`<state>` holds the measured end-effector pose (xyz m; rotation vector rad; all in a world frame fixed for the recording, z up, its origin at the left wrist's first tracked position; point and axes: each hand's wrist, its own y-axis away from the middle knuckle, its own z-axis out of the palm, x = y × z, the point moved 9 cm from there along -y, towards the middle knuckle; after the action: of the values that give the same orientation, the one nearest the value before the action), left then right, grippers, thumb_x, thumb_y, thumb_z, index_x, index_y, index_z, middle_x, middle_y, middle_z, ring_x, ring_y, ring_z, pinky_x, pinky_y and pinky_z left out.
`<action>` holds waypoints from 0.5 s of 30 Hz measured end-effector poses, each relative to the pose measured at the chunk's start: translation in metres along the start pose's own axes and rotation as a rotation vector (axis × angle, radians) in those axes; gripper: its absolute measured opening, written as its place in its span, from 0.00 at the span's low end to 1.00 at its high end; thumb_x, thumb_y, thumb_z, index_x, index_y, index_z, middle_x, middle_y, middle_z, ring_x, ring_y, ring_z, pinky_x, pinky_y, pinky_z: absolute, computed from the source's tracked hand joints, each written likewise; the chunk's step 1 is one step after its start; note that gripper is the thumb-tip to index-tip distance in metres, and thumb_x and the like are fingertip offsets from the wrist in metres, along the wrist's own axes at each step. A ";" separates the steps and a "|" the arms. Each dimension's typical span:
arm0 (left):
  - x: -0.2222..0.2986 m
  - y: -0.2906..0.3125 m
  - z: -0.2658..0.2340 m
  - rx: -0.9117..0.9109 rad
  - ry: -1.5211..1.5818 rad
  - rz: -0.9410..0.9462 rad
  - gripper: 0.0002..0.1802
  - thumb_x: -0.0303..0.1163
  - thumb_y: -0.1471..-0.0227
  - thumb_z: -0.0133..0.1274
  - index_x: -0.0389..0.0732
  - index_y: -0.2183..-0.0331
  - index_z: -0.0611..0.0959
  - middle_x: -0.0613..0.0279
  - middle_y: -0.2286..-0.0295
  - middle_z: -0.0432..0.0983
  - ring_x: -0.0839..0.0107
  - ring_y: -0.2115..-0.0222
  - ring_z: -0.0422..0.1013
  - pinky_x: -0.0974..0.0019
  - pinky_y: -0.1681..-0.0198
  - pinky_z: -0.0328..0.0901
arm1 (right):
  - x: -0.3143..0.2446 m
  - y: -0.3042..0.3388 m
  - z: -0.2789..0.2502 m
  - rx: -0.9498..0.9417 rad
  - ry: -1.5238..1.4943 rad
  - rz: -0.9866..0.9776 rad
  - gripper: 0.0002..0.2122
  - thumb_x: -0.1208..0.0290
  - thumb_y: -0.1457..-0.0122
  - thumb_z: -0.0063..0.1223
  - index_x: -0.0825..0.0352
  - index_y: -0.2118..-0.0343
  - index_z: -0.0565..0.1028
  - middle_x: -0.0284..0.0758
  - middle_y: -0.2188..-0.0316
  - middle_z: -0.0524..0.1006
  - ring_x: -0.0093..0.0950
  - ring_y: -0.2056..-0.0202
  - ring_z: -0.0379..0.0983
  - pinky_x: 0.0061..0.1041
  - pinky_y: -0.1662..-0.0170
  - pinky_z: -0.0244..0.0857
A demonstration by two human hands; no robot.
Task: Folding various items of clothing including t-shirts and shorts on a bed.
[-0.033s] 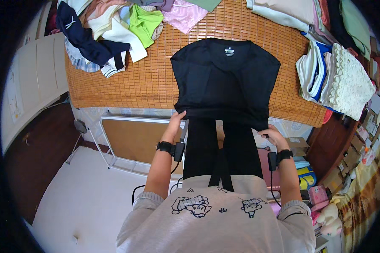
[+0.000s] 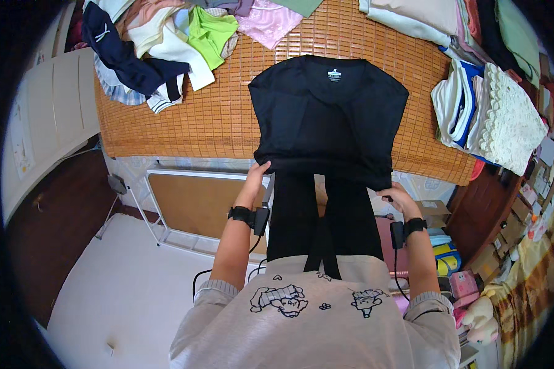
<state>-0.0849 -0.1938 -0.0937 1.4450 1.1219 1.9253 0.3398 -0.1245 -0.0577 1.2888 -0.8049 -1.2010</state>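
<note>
A black T-shirt [image 2: 329, 123] lies spread on the woven mat, its neckline at the far side and its lower part hanging over the mat's near edge. My left hand [image 2: 258, 178] is closed on its near left corner, the thumb on top of the cloth. At the near right corner, a little lower, my right hand [image 2: 399, 197] pinches the fabric, with its fingertips partly hidden. The shirt looks folded over toward its hem, and its sleeves are tucked out of sight.
The brown mat [image 2: 184, 132] covers the raised surface. A heap of loose clothes [image 2: 160, 43] lies far left. Folded clothes [image 2: 455, 111] are stacked at the right. Below the mat's edge stands a folded table [image 2: 197, 200]. Boxes [image 2: 486, 261] and toys crowd the lower right.
</note>
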 end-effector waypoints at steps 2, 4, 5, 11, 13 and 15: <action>0.017 0.003 0.015 -0.009 0.002 0.039 0.21 0.37 0.48 0.44 0.34 0.55 0.70 0.63 0.58 0.69 0.73 0.57 0.63 0.70 0.50 0.52 | 0.012 -0.002 -0.017 0.121 0.030 0.036 0.09 0.81 0.61 0.56 0.66 0.73 0.72 0.28 0.78 0.71 0.18 0.78 0.64 0.16 0.75 0.58; 0.029 0.004 0.026 -0.010 0.003 0.079 0.21 0.37 0.47 0.42 0.34 0.54 0.69 0.63 0.57 0.68 0.73 0.56 0.63 0.70 0.50 0.53 | 0.018 -0.005 -0.024 0.127 0.042 0.025 0.09 0.81 0.59 0.55 0.67 0.72 0.72 0.29 0.77 0.72 0.18 0.77 0.65 0.16 0.74 0.59; 0.031 0.004 0.027 0.001 -0.011 0.085 0.22 0.37 0.46 0.41 0.34 0.53 0.67 0.62 0.57 0.67 0.73 0.56 0.62 0.70 0.50 0.53 | 0.020 -0.007 -0.027 0.128 0.059 0.013 0.09 0.80 0.58 0.53 0.68 0.71 0.72 0.30 0.76 0.72 0.19 0.76 0.66 0.16 0.73 0.60; 0.000 0.000 0.003 0.121 -0.060 0.015 0.27 0.40 0.48 0.45 0.31 0.52 0.64 0.59 0.55 0.66 0.71 0.55 0.62 0.71 0.51 0.55 | 0.009 -0.012 -0.020 0.070 -0.003 -0.162 0.11 0.76 0.53 0.50 0.70 0.65 0.72 0.33 0.69 0.75 0.23 0.68 0.71 0.19 0.66 0.63; -0.001 0.003 0.008 0.123 -0.004 -0.058 0.29 0.40 0.50 0.48 0.30 0.52 0.64 0.58 0.55 0.66 0.70 0.55 0.62 0.70 0.51 0.55 | 0.002 -0.005 -0.011 0.046 -0.109 -0.147 0.12 0.74 0.52 0.50 0.70 0.63 0.71 0.34 0.68 0.74 0.24 0.66 0.71 0.21 0.63 0.64; 0.013 0.031 0.050 -0.047 0.054 -0.427 0.33 0.38 0.57 0.56 0.29 0.53 0.65 0.59 0.56 0.66 0.69 0.55 0.61 0.71 0.51 0.54 | -0.011 0.010 -0.002 0.036 -0.233 -0.142 0.13 0.72 0.52 0.51 0.70 0.62 0.70 0.34 0.67 0.74 0.25 0.65 0.71 0.22 0.61 0.64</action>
<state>-0.0387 -0.1846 -0.0559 1.0304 1.2794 1.6817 0.3415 -0.1150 -0.0468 1.2675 -0.9175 -1.4756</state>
